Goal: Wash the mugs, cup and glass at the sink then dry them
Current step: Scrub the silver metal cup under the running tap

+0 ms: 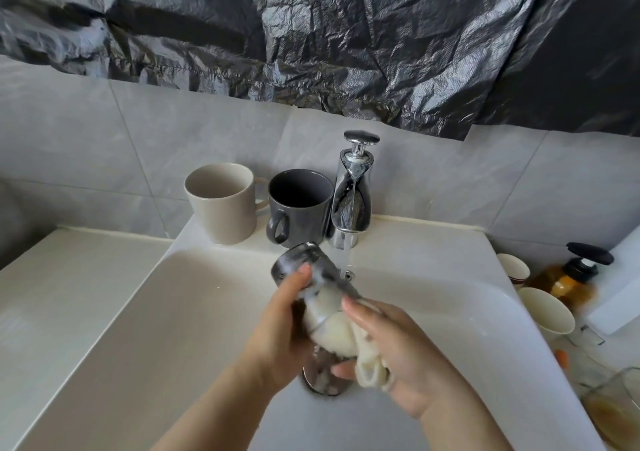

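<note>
Scrubbing a soapy glass (298,263) over the white sink (207,312), we hold it in mid-air just in front of the running tap (349,208), above the basin and touching nothing but our hands. Our left hand (277,340) wraps it from the side, fingers (305,270) curled round the wall near the closed end. Our right hand (398,346) grasps a cream cloth (339,333), fingers and thumb clenched on it, and works it at the lower end of the glass.

We judge the glass light and stiff but fragile, and slick under its film of suds. It calls for a full wrap round the middle of the wall, not a pinch at the rim, and for staying low over the basin in case it slips.

Its long axis runs on a slant. The rounded base points up, away from us and toward the tap, while the other end tilts down toward us and our right hand. That end seems to be the mouth, though cloth and foam hide the rim, so we cannot be sure.

A beige mug (221,205) and a grey mug (298,205) stand upright, side by side, on the sink's back ledge left of the tap.
</note>
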The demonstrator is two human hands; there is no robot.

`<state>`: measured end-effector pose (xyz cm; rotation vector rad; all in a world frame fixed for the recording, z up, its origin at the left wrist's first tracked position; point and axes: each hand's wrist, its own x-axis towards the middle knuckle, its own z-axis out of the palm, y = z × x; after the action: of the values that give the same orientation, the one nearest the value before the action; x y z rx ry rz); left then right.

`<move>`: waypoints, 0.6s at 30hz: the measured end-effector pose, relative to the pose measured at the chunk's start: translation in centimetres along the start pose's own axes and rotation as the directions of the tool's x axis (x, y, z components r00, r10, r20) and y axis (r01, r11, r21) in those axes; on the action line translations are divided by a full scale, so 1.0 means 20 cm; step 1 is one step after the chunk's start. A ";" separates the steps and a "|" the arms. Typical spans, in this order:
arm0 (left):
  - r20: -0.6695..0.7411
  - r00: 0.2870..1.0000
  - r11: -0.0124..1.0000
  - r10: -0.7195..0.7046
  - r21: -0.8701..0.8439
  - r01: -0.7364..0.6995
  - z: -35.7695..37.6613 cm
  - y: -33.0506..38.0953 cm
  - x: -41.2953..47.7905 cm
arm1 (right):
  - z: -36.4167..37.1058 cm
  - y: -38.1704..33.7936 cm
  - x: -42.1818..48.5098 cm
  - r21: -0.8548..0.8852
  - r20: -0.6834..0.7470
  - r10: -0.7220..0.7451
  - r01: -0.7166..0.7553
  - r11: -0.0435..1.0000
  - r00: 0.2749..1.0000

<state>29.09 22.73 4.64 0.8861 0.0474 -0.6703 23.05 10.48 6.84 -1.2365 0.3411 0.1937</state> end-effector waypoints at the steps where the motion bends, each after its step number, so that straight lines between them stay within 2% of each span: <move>1: -0.046 0.999 1.000 -0.007 0.007 0.007 -0.02 0.03 0.01 | -0.02 -0.01 -0.01 0.000 -0.046 0.041 -0.041 0.999 0.998; 3: -0.140 0.990 0.996 -0.028 0.075 0.039 -0.06 0.07 0.02 | -0.06 -0.02 0.00 0.011 -0.235 0.007 -0.004 1.000 0.972; 5: -0.180 0.982 0.983 -0.048 0.167 0.078 -0.08 0.10 0.01 | -0.08 -0.02 0.03 -0.115 -0.419 -0.179 0.144 0.983 0.890; 7: -0.189 0.978 0.956 -0.088 0.261 0.136 -0.08 0.10 0.00 | -0.06 -0.01 0.03 -0.122 -0.471 -0.309 0.287 0.950 0.826; 8: -0.178 0.978 0.939 -0.109 0.304 0.160 -0.07 0.09 -0.01 | -0.03 0.00 0.02 -0.081 -0.443 -0.325 0.323 0.943 0.836; 10: -0.157 0.980 0.898 -0.126 0.402 0.180 -0.05 0.06 -0.02 | 0.02 0.01 0.03 -0.056 -0.235 -0.353 0.349 0.935 0.906; 11: -0.138 0.982 0.874 -0.130 0.451 0.179 -0.04 0.05 -0.03 | 0.03 0.04 0.04 -0.132 -0.099 -0.369 0.356 0.925 0.924; 13: -0.102 0.987 0.828 -0.123 0.537 0.159 -0.02 0.04 -0.04 | 0.06 0.07 0.05 -0.287 0.028 -0.413 0.403 0.869 0.910; 16: -0.033 0.999 0.714 -0.001 0.700 0.023 -0.02 0.03 -0.05 | 0.03 0.03 0.05 -0.196 -0.122 -0.385 0.357 0.913 0.915; 17: -0.008 0.998 0.625 0.064 0.780 -0.034 -0.02 0.03 -0.05 | 0.01 0.02 0.04 -0.143 -0.123 -0.302 0.284 0.948 0.946; 18: 0.019 0.991 0.483 0.130 0.872 -0.080 -0.03 0.02 -0.05 | 0.00 0.01 0.02 -0.086 -0.109 -0.235 0.226 0.970 0.966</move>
<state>28.76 23.79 4.92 1.9039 -0.3470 -0.5307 23.42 10.59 6.61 -1.3521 0.2915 -0.0685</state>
